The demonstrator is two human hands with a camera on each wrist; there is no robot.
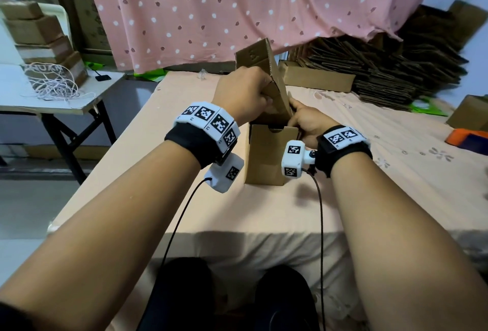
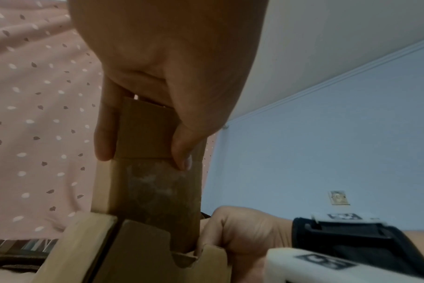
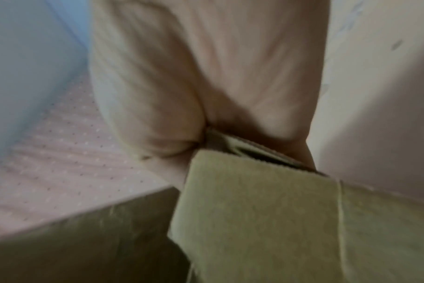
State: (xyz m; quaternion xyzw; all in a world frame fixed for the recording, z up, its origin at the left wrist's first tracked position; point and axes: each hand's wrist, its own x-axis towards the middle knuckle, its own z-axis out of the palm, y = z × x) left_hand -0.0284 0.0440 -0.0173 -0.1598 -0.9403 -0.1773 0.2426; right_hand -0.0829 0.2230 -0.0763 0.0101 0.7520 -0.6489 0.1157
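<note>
My left hand [image 1: 241, 95] is raised above the cardboard box [image 1: 266, 159], wrist bent down, with fingers [image 2: 104, 134] and thumb curled round the upright lid flap [image 1: 266, 66]. My right hand [image 1: 307, 122] sits lower, at the box's upper right rim, pinching the wall there. The box stands upright on the peach cloth [image 1: 237, 211]. A shallow open carton [image 1: 317, 78] sits just behind it. A stack of flat cartons [image 1: 396, 66] lies far right. A side table [image 1: 105, 85] bearing tangled string [image 1: 50, 82] stands left.
</note>
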